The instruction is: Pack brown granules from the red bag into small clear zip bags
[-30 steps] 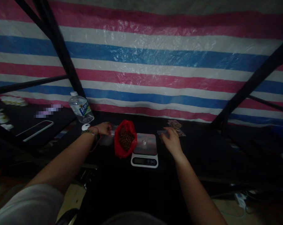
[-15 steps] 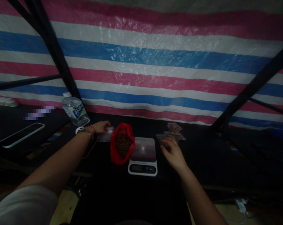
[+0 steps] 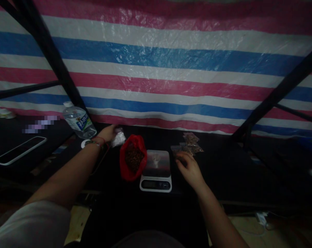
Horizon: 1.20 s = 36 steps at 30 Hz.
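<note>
My left hand (image 3: 108,133) reaches to the far side of the table, fingers closed on the edge of a clear plastic bag (image 3: 119,137) that catches the light. Nearer to me is a red bag (image 3: 125,168), its mouth wide and full of small brown pieces (image 3: 134,159). Beside it sits a white kitchen scale (image 3: 156,185) with a small pale thing or reflection on its plate. Right of the scale, my right hand (image 3: 189,168) has its fingers curled over a small zip bag (image 3: 175,149), partly hidden by them. Filled zip bags (image 3: 191,138) lie just beyond.
A clear bottle (image 3: 79,120) stands behind my left forearm, with a white round object (image 3: 85,143) by my wrist. A phone (image 3: 20,150) lies at the left. Black frame posts (image 3: 51,58) rise at both sides, before a striped plastic sheet (image 3: 166,82).
My left hand has drawn back slightly to the left and away from me, lifting the clear plastic bag, which was lying flat. My right hand stays at the zip bag. The view has shifted slightly.
</note>
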Available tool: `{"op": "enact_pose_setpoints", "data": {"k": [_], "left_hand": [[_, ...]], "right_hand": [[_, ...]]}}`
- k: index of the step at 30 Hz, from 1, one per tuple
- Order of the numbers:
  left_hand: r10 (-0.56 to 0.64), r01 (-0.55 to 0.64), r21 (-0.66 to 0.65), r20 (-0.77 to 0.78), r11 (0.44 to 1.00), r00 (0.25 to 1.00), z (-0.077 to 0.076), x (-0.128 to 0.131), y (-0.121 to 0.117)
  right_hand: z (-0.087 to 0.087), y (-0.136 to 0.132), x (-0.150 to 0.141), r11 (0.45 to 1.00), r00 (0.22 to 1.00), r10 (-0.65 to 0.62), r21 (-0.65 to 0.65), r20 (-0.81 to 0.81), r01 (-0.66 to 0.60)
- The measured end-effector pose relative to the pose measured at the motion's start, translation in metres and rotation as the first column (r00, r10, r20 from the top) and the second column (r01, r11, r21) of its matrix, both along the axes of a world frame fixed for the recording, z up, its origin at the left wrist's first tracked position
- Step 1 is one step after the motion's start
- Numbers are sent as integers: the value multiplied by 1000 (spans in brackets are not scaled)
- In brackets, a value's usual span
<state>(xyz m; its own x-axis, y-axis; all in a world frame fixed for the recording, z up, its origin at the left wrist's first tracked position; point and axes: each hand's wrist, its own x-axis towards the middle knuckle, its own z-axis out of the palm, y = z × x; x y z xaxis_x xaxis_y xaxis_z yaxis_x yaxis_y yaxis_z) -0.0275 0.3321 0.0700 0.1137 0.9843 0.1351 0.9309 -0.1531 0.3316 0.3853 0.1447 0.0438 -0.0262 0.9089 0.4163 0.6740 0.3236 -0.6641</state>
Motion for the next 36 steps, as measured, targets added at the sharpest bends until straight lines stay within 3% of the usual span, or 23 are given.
{"op": "enact_pose_setpoints", "data": {"k": [2,4,7,9,12,15,17,20,25,30,36], "left_hand": [[79,-93,213,74,973,994,22,11,-17],[89,-155,343,201,926,976,44,32,-44],[-80,-93,405,390,910,917,66,83,-100],[-238,56,354,499,934,833,66,124,-139],[-386,332,205,611,921,692,47,179,-184],[-382,437,94,670,894,636,16,223,-205],[-348,432,67,709,899,614,-7,248,-208],[-295,397,60,770,916,565,-41,285,-207],[-184,328,14,850,945,494,-84,330,-210],[-98,303,-48,889,952,447,-93,342,-209],[-126,334,-69,839,940,529,-80,342,-199]], "right_hand": [[3,-3,-4,999,999,28,16,-45,-27],[6,-9,-12,998,994,48,43,-99,-44],[12,-18,-27,996,958,82,68,-275,-66],[16,-22,-32,991,895,135,65,-424,-118],[16,-27,-22,979,811,172,8,-559,-203],[3,-32,11,970,836,92,-141,-541,-198],[-12,-38,36,972,886,-15,-216,-464,-97],[-34,-48,65,973,915,-128,-229,-384,40],[-59,-58,82,967,935,-168,-239,-314,93],[-65,-57,82,972,923,-141,-228,-357,60],[-56,-52,87,964,938,-139,-260,-318,55]]}}
